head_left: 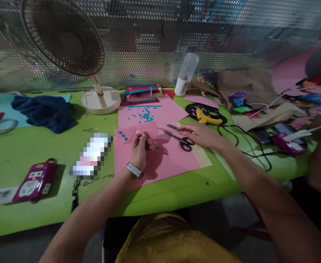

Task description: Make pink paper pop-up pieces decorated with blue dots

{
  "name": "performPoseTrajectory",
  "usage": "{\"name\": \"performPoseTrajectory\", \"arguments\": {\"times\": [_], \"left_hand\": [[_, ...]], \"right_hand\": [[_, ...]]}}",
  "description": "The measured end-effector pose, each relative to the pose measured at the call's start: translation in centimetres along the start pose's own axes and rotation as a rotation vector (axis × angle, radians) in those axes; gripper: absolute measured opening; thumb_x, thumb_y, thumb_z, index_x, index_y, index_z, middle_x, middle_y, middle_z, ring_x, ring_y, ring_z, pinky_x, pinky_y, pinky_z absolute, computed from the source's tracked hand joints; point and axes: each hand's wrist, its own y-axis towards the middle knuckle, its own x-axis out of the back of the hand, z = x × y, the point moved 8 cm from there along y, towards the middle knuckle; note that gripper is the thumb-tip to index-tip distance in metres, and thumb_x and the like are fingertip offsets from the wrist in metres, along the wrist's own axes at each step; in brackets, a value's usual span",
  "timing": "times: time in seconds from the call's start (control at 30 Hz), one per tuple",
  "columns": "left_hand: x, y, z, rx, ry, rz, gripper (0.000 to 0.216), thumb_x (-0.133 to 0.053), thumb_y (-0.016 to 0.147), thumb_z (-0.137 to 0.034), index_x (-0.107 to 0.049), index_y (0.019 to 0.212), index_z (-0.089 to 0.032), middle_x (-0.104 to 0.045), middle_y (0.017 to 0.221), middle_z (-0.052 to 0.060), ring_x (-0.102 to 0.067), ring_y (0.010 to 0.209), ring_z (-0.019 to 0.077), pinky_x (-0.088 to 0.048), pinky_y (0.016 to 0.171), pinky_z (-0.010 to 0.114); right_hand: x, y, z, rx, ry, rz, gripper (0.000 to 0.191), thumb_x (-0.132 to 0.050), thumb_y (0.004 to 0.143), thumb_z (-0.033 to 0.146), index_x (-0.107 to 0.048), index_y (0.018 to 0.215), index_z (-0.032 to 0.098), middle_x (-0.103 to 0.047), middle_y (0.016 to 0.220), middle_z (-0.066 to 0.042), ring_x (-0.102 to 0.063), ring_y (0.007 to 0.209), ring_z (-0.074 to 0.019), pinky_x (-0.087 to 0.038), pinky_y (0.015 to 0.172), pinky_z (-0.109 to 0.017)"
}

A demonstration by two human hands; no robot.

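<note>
From here I see the left hand (138, 150), fingertips bunched, over a pink strip (131, 130) bearing blue squares (123, 136) near the tabletop's front edge; the right hand (202, 134) lies just beside black scissors (180, 140). A fan (67, 45) stands along the back edge.

Single head-worn view, close above green table (10, 153), facing forward and down toward perforated screen (138, 40).
</note>
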Motion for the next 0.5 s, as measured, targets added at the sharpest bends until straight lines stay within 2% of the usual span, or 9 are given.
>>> {"name": "performPoseTrajectory", "arguments": {"times": [0.13,0.2,0.37,0.5], "left_hand": [[0.2,0.2,0.3,0.03,-0.01,-0.013,0.036,-0.075,0.076,-0.045,-0.048,0.075,-0.021,-0.052,0.051,-0.007,-0.046,0.041,0.0064,-0.039,0.045,0.018],[0.4,0.5,0.5,0.038,0.001,-0.017,0.034,-0.074,0.077,-0.043,-0.048,0.075,-0.021,-0.053,0.05,-0.007,-0.047,0.041,0.007,-0.038,0.043,0.018],[0.7,0.7,0.5,0.017,0.001,-0.032,0.035,-0.075,0.074,-0.042,-0.046,0.076,-0.022,-0.053,0.05,-0.007,-0.049,0.042,0.0068,-0.035,0.042,0.016],[0.5,0.4,0.3,0.015,0.017,-0.033,0.037,-0.077,0.071,-0.045,-0.049,0.077,-0.021,-0.053,0.051,-0.008,-0.048,0.042,0.0063,-0.036,0.043,0.016]], "right_hand": [[2.9,-1.9,-5.6,-0.203,-0.151,-0.245,0.04,-0.041,0.098,0.036,-0.063,0.125,0.017,-0.065,0.121,-0.013,-0.06,0.109,-0.0269,-0.047,0.093,-0.038],[3.8,-2.5,-8.0,-0.29,-0.262,-0.311,0.044,-0.038,0.098,0.037,-0.061,0.13,0.016,-0.062,0.123,-0.015,-0.059,0.111,-0.0294,-0.047,0.094,-0.04],[3.8,-2.0,-12.2,-0.414,-0.428,-0.327,0.055,-0.036,0.098,0.043,-0.051,0.141,0.012,-0.055,0.134,-0.021,-0.052,0.119,-0.0353,-0.044,0.097,-0.047],[2.7,-0.8,-14.6,-0.479,-0.494,-0.288,0.065,-0.036,0.097,0.053,-0.045,0.145,0.01,-0.044,0.145,-0.026,-0.041,0.131,-0.0413,-0.038,0.101,-0.054]]}}
